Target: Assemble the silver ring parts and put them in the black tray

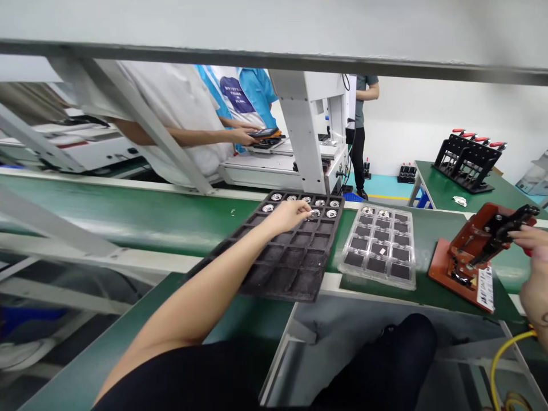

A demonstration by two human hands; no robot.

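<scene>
My left hand (291, 217) reaches over a black compartment tray (295, 271). Its thumb and fingers are pinched at a small shiny ring-shaped metal part (315, 213) in the second row. More such parts, like the metal ring (334, 203) in the far corner, sit in the two far rows; the nearer pockets hold none. On the right, a reddish-brown fixture (443, 265) carries a black toggle clamp (496, 242). My right hand (533, 257), cut off by the frame edge, is closed around the clamp's handle, where a bit of red shows.
A clear plastic tray (413, 242) with dark square pockets stands between the black tray and fixture; two metal parts lie in its far row. A yellow cable (494, 365) hangs at lower right. Metal struts (295, 131) cross ahead. People stand beyond the bench, one holding a device (265, 133).
</scene>
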